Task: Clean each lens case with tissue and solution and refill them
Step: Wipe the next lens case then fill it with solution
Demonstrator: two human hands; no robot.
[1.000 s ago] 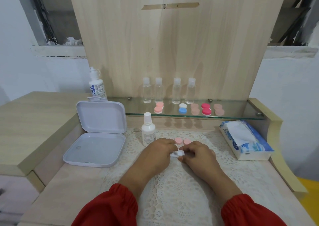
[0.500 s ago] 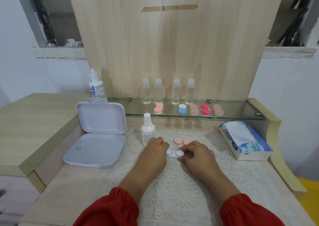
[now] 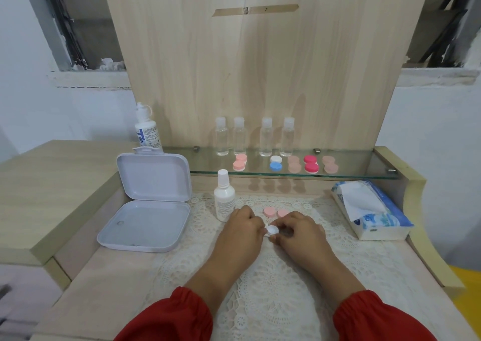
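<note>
Centrally, left hand point(image 3: 240, 232) and right hand point(image 3: 299, 232): curled fingertips of both pinch a white lens case point(image 3: 271, 229) just above the lace mat point(image 3: 273, 288). Two pink caps point(image 3: 276, 212) lie just behind the case; solution bottle point(image 3: 223, 197) behind-left, tissue pack point(image 3: 374, 210) well right.

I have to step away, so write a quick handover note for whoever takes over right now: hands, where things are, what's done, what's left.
Left hand and right hand: both grip the white case over the lace mat.
Its two pink caps lie off, just behind the hands.
Spray bottle stands left of the hands; tissue pack at right.
Five more cases wait capped on the glass shelf, in front of four clear bottles.
Done: this case is open.
Left: whether it is wiped or refilled can't be seen; recap it, then do the shelf cases.
</note>
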